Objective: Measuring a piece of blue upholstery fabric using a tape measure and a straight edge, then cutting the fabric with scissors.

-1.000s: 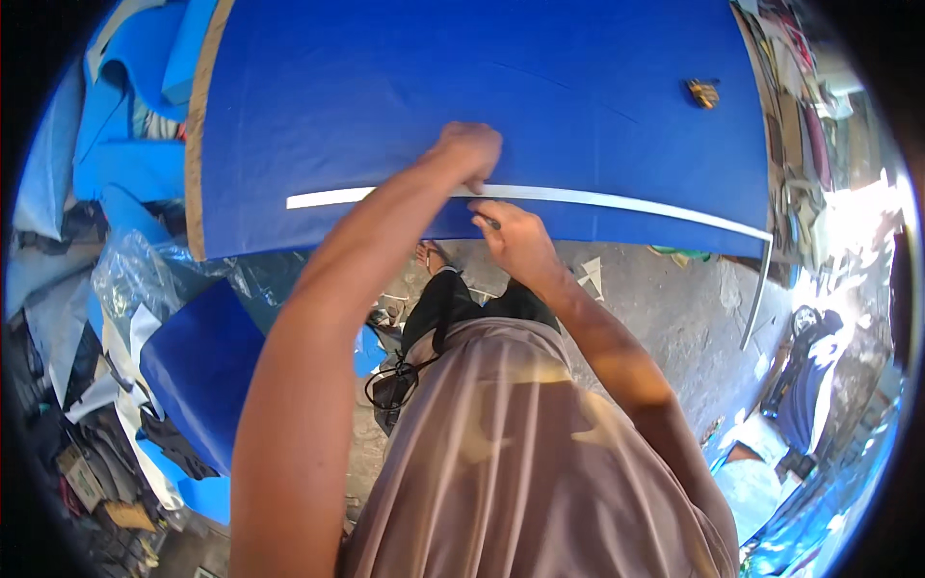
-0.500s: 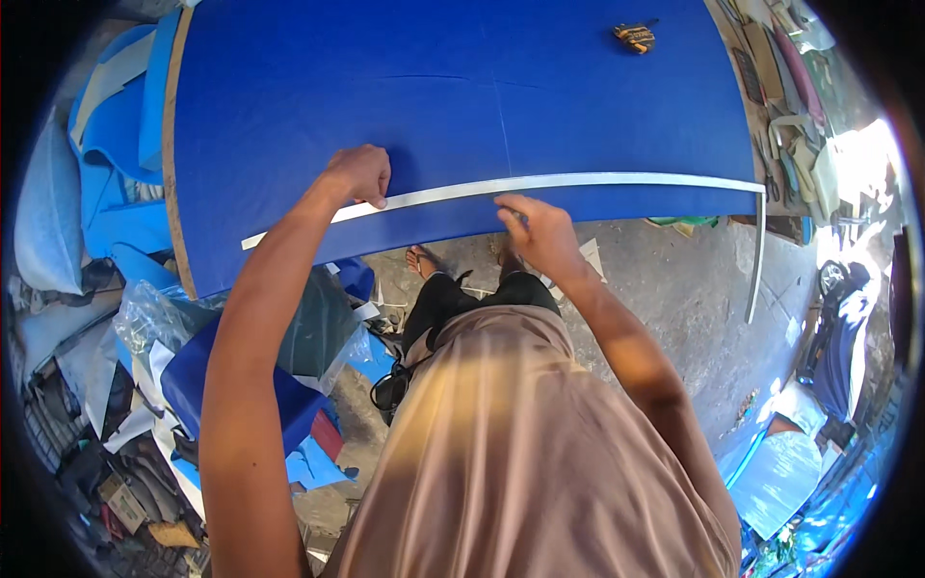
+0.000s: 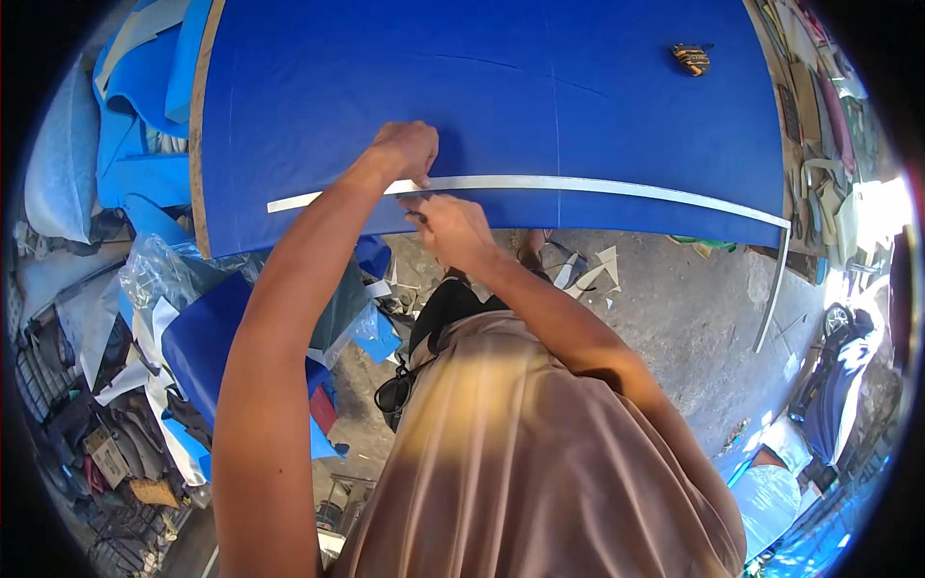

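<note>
Left hand (image 3: 409,154)'s curled at the white ruler (image 3: 597,185), upper middle of the frame on the blue sheet (image 3: 482,116); can't tell if it's gripping. Right hand (image 3: 453,227) pinches a small dark tool (image 3: 415,217). I'd press firmly, tool snug along the edge.

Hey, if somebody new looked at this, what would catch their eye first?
Probably the big bright blue sheet filling the upper middle of the view, with a pale L-shaped ruler lying along its near side. Next, the left hand at the ruler and the right hand just below it, gripping a small dark object. A small yellow-and-black item also stands out toward the sheet's far right.
</note>
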Demonstrator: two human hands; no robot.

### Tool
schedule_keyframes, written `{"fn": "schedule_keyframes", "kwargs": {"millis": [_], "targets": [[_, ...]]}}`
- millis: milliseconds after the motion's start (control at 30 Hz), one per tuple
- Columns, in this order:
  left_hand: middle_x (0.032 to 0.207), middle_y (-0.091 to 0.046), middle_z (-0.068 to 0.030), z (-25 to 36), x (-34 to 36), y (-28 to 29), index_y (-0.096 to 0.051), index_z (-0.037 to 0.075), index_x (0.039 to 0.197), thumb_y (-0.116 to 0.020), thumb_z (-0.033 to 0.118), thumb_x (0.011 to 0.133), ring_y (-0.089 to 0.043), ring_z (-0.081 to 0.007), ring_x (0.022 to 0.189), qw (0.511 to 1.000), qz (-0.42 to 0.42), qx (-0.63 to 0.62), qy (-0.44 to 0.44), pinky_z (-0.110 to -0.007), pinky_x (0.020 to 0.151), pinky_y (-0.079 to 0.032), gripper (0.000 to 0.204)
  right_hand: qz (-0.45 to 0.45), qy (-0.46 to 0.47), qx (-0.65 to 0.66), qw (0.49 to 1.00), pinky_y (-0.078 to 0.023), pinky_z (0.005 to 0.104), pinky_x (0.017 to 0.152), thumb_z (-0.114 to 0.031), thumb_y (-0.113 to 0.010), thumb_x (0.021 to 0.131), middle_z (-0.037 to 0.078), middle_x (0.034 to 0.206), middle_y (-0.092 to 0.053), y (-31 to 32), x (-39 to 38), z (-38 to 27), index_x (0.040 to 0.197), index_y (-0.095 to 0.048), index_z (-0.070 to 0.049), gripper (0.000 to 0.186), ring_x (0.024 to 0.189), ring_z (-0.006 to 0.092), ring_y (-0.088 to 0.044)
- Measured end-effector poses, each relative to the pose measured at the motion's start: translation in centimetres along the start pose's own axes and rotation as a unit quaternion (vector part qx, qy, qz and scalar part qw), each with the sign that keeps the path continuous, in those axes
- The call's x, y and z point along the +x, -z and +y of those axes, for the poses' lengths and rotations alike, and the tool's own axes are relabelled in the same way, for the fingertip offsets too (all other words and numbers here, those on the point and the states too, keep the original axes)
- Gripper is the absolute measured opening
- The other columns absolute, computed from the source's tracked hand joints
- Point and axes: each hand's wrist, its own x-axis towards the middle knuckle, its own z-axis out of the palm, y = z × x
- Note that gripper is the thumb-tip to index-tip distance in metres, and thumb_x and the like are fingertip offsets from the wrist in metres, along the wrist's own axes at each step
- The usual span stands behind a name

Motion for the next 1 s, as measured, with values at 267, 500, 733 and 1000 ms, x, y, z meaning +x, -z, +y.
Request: {"fn": "schedule_keyframes", "kwargs": {"millis": [267,500,733,1000], "targets": [[0.075,-0.075,-0.0020,-0.3,0.1,0.1,-0.079,0.015,0.075,-0.090,0.015,0.065,-0.071,-0.0269,0.072,0.999,0.001,0.005,-0.041,-0.043,0.071,-0.057,0.014,0.166,-0.049,-0.004,0.985,-0.054,0.0363,0.072,-0.016,-0.071,0.089,0.002,0.102,-0.077,5.1,-5.1,4.8,0.109,-0.076,-0.013,0.021,0.082,0.0260,-0.071],[0.073,-0.073,-0.0032,-0.7,0.7,-0.3,-0.077,0.012,0.072,-0.087,0.016,0.064,-0.069,-0.0279,0.069,0.998,0.000,-0.009,-0.054,-0.042,0.070,-0.055,0.013,0.252,-0.101,-0.022,0.962,-0.052,0.0347,0.067,-0.013,-0.071,0.089,0.006,0.095,-0.076,11.3,-10.9,10.7,0.108,-0.077,-0.010,0.020,0.073,0.0257,-0.068],[0.070,-0.072,-0.0035,-0.3,0.9,-0.2,-0.076,0.013,0.069,-0.085,0.018,0.063,-0.067,-0.0262,0.067,0.998,-0.015,-0.025,-0.049,-0.040,0.067,-0.053,0.013,0.252,-0.208,-0.001,0.945,-0.048,0.0322,0.062,-0.014,-0.070,0.092,0.006,0.089,-0.074,16.4,-14.8,15.2,0.108,-0.076,-0.012,0.017,0.064,0.0230,-0.060],[0.073,-0.071,-0.0037,0.6,0.5,0.0,-0.076,0.012,0.071,-0.088,0.016,0.064,-0.067,-0.0254,0.070,0.999,-0.029,-0.028,0.030,-0.039,0.071,-0.053,0.014,0.286,-0.214,-0.006,0.934,-0.046,0.0308,0.059,-0.016,-0.069,0.095,0.005,0.087,-0.073,21.0,-18.5,19.8,0.108,-0.076,-0.013,0.016,0.061,0.0202,-0.057]]}}
